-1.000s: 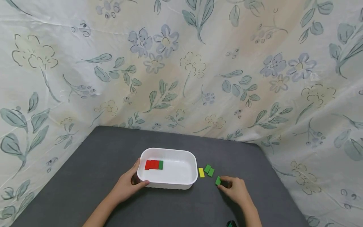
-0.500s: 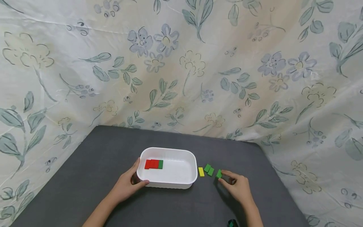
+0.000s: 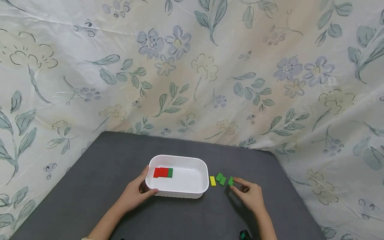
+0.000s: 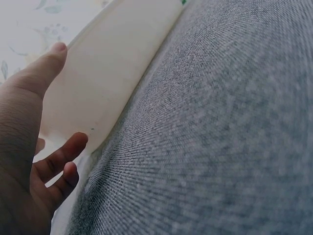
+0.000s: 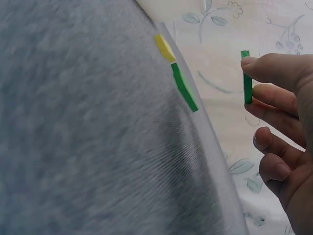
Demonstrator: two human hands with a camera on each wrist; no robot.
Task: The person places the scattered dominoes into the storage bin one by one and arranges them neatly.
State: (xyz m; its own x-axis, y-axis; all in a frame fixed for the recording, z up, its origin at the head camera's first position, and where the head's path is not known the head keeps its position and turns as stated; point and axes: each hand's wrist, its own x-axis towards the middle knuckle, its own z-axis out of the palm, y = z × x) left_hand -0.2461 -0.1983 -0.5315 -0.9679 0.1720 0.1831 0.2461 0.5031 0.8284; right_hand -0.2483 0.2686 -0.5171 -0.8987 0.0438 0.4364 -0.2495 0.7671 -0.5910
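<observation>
In the head view a white plastic tray stands on the dark cloth, with red tiles and one green tile at the left of its floor. My left hand holds the tray's left end, thumb at the front corner and fingers along the left side. My right hand pinches a small green tile between thumb and fingertips, raised above the cloth in the right wrist view. Just left of it lie two green tiles touching each other, and a yellow tile beside the tray.
Dark grey cloth covers the table. A floral curtain hangs behind and to both sides. Near the bottom edge, left of my right forearm, sits a small black object with a green part.
My right hand has lifted the green tile off the cloth and shifted slightly away from me. The left hand stays at the tray, and the other tiles have not moved.
</observation>
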